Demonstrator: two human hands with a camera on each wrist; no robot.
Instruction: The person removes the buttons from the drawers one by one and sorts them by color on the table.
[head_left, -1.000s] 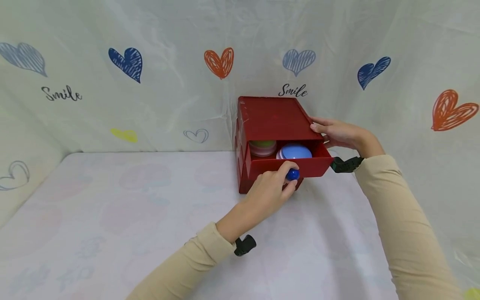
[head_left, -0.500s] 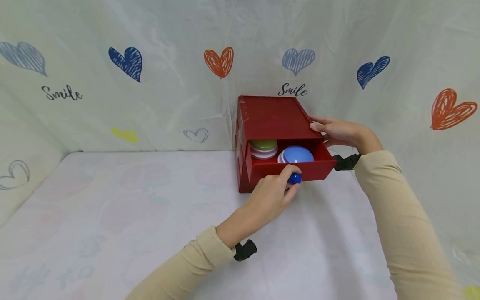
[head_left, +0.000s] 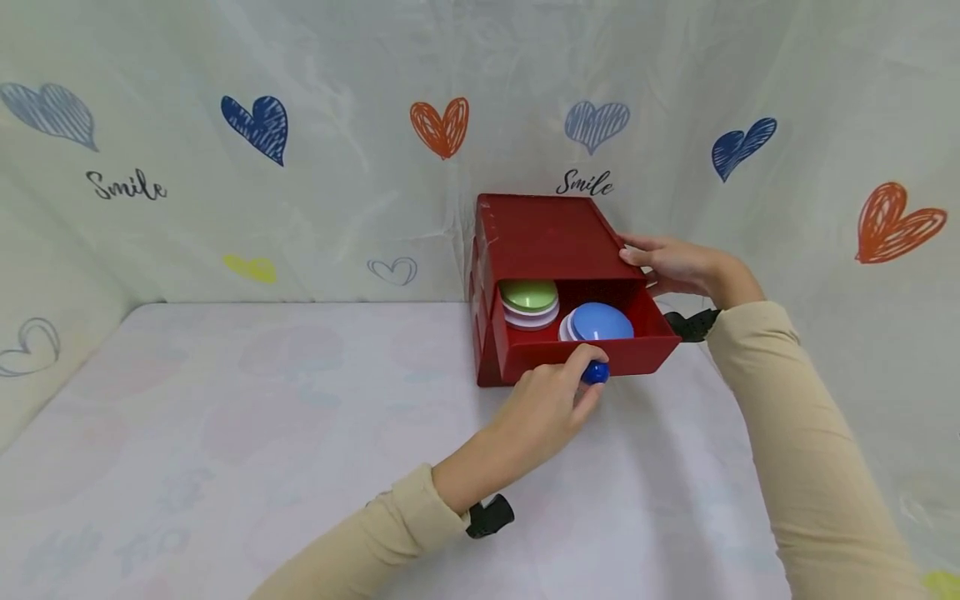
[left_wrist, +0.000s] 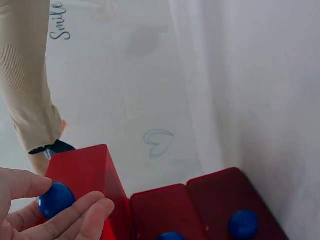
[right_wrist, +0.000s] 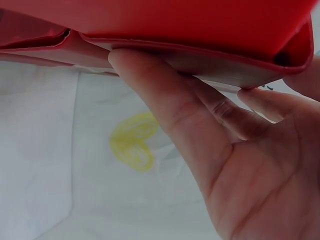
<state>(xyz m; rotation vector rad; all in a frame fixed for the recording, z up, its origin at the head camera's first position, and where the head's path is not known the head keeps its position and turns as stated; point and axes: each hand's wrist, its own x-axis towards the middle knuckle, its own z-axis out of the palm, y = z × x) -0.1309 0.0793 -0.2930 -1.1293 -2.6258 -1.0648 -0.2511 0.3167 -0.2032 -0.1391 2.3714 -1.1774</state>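
Note:
My left hand (head_left: 543, 408) pinches the round blue knob (head_left: 596, 372) on the front of the top drawer (head_left: 637, 357), which is pulled partway out of a small red drawer cabinet (head_left: 555, 237). My right hand (head_left: 678, 265) presses against the cabinet's right side, with its thumb at the top edge. In the right wrist view its fingers (right_wrist: 170, 100) lie straight along that side. Inside the drawer, a round green piece (head_left: 529, 293) sits on pale round ones at the left. A round blue piece (head_left: 600, 321) lies tilted over white ones beside it.
The left wrist view shows lower drawers pushed in, with blue knobs (left_wrist: 243, 223) on their fronts. White cloth covers the table (head_left: 300, 433). Behind the cabinet hangs a pale sheet (head_left: 337, 167) printed with hearts.
My left hand has drawn the top drawer further out toward me, and more of the green and blue round pieces shows. My right hand has stayed at the cabinet's side.

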